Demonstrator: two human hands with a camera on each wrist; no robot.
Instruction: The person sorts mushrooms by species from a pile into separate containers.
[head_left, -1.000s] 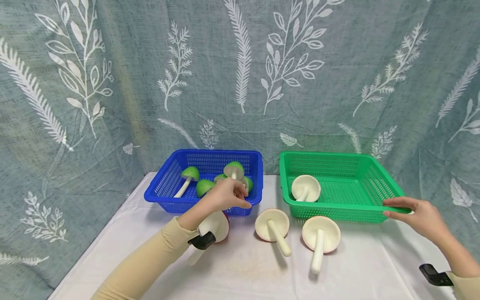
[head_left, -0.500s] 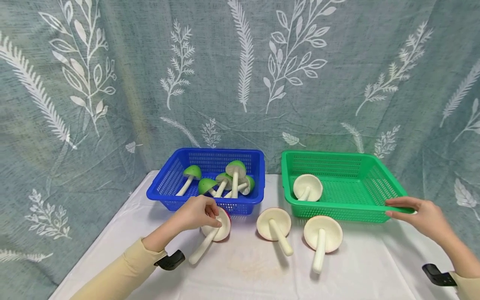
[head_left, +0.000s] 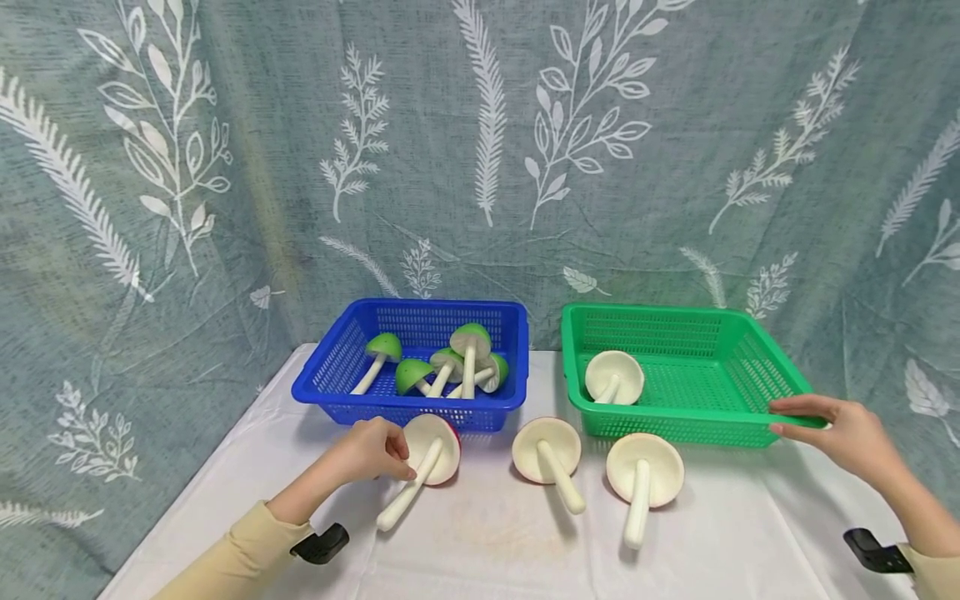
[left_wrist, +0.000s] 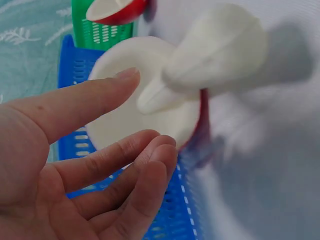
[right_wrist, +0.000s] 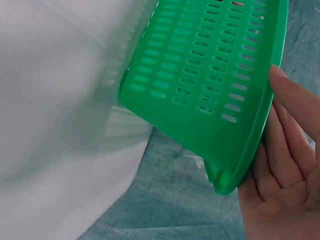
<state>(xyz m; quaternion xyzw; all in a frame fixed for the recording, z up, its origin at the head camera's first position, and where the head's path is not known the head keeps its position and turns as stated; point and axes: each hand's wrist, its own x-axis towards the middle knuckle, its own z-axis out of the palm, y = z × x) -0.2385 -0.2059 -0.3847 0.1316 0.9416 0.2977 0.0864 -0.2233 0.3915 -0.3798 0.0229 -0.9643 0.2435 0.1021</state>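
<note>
My left hand [head_left: 369, 454] hovers by the leftmost red-capped toy mushroom [head_left: 408, 497], which lies with its pale underside and thick white stem toward me. In the left wrist view, thumb and fingers are parted over the mushroom's underside [left_wrist: 117, 122] beside the stem, with nothing between them. My right hand [head_left: 851, 433] grips the front right corner of the green basket [head_left: 690, 423]. The right wrist view has the thumb on one side of its rim [right_wrist: 270, 107] and the fingers on the other. One pale-undersided mushroom [head_left: 615, 377] lies inside that basket.
A blue basket [head_left: 412, 406] with several green-capped mushrooms [head_left: 471, 340] stands behind the left hand. Two more red-edged mushrooms, a middle one [head_left: 546, 450] and a right one [head_left: 643, 471], lie on the white cloth [head_left: 495, 550]. A patterned curtain [head_left: 420, 167] hangs behind.
My left hand has come from above the blue basket's front right side down and leftward to the leftmost red-capped mushroom. The right hand stays on the green basket's rim.
</note>
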